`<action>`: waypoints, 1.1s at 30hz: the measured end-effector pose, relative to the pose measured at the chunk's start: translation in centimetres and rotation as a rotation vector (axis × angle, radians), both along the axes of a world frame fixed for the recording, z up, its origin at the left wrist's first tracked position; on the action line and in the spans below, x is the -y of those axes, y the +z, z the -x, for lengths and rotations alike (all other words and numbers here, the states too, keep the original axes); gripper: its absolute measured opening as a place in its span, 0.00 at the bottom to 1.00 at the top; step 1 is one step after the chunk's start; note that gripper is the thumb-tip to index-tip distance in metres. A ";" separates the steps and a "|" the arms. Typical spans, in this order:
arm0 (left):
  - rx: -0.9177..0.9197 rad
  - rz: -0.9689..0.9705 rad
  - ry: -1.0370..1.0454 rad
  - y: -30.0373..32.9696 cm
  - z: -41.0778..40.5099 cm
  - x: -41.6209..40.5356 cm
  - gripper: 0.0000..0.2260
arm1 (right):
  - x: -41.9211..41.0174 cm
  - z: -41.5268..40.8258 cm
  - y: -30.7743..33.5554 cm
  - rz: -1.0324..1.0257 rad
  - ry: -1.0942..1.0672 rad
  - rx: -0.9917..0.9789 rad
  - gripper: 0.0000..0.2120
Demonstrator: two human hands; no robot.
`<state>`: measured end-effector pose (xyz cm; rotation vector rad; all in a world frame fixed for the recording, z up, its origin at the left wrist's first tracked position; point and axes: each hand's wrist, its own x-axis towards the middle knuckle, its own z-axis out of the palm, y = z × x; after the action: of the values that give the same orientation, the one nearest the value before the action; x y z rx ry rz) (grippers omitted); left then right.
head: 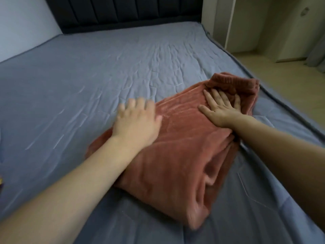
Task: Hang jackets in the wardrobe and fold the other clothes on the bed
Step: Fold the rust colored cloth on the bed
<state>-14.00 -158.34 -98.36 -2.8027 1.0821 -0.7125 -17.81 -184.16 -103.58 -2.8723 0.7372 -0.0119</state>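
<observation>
Hands flat, apparently pressing folded garment.

Both forearms bare, no sleeves/jewellery visible.

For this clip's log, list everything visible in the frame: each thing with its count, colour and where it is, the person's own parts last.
Garment: one, rust-pink, ribbed and plush, folded on the right half of the bed, ribbed band at its far end.
Bed sheet: one, grey-blue, wrinkled, covers the whole mattress.
Headboard: one, dark navy, padded panels, at the far end of the bed.
Wall: one, pale, far left.
Floor: pale wood tone, right of the bed.
Cabinet doors: cream, far right; count unclear.
Small object: one, purple and yellow, cut off at the left edge; cannot identify.
Left hand: one, flat on the garment's left part, blurred.
Right hand: one, fingers spread, pressing the garment near the band.
</observation>
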 end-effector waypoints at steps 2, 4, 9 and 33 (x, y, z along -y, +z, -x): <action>-0.159 0.068 -0.387 1.4 4.8 -0.9 0.28 | 0.0 0.0 0.0 0.019 -0.010 -0.015 0.33; -0.498 -0.214 -0.530 1.5 8.8 -2.6 0.38 | -0.1 -0.1 -0.2 0.036 -0.008 -0.020 0.33; -0.356 -0.383 -0.673 -1.6 9.1 -5.5 0.51 | 1.3 -0.7 0.5 0.004 -0.001 -0.046 0.34; 0.129 0.104 -0.159 -3.5 3.2 -9.8 0.11 | -18.2 15.3 1.0 0.216 0.535 0.554 0.45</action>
<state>-17.16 -148.58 -101.91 -2.7303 1.2905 -0.9769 -33.08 -165.93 -102.62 -2.9324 -0.1450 -0.8150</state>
